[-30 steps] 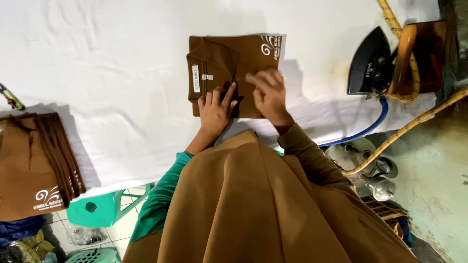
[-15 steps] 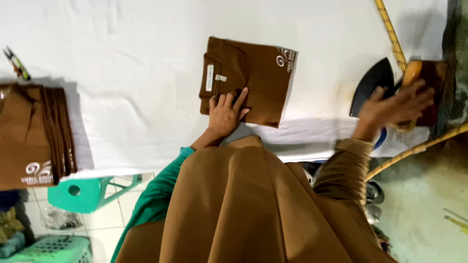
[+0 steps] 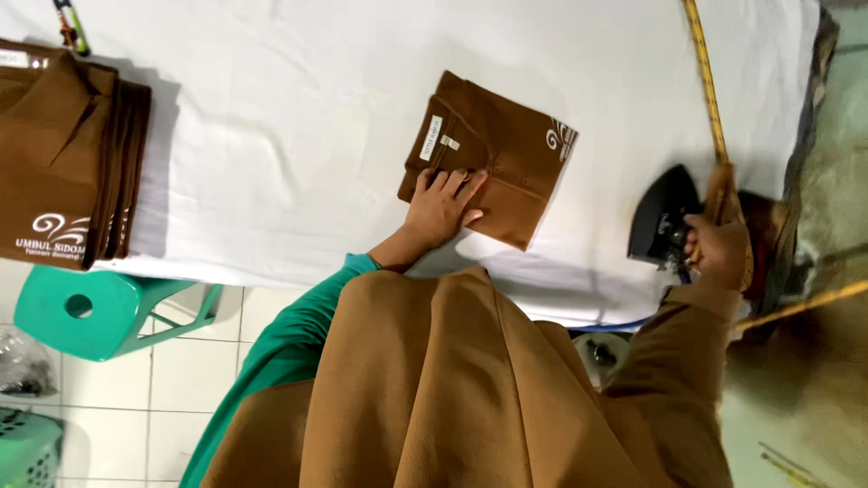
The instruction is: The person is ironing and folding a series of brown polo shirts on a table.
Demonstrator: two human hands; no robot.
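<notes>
Centrally in the head view, the left hand (image 3: 440, 210) lies with fingers spread flat on a folded brown shirt (image 3: 493, 158) on the white ironing table (image 3: 289, 136). At right, the right hand (image 3: 719, 251) grips the black iron's (image 3: 663, 217) wooden handle.

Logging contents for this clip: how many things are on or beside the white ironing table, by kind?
Folded brown shirt under the left hand: 1
Stack of folded brown shirts: 1
Iron, gripped by the right hand: 1
Yellow measuring tape: 1
Green plastic stool: 1
Green basket: 1
Total: 6
</notes>
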